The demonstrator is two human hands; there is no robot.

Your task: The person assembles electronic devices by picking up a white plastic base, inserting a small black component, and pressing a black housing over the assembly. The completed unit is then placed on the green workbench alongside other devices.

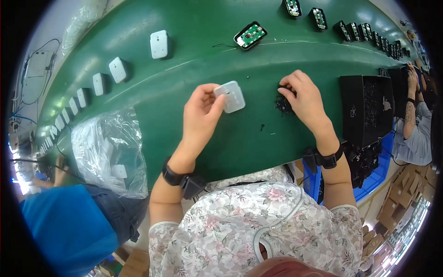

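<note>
Between the thumb and fingers of my left hand [201, 111] is a whitish, translucent plastic cover [230, 98], rectangular with rounded corners, held above the green table. My right hand [304, 99] is at a small heap of tiny black parts [283, 105], its thumb and fingertips drawn together there. Whether a part sits between those fingertips is too small to make out. One loose black piece [262, 127] lies between my hands. Farther off, an open black housing with a green circuit board [250, 35] rests on the table.
White closed boxes [159, 45] run in a line down the left. A clear plastic bag [110, 152] with white covers lies near left. More open housings [318, 18] line the far right. A black box [367, 108] of small parts stands right, by a blue crate [380, 161]. Other people sit on both sides.
</note>
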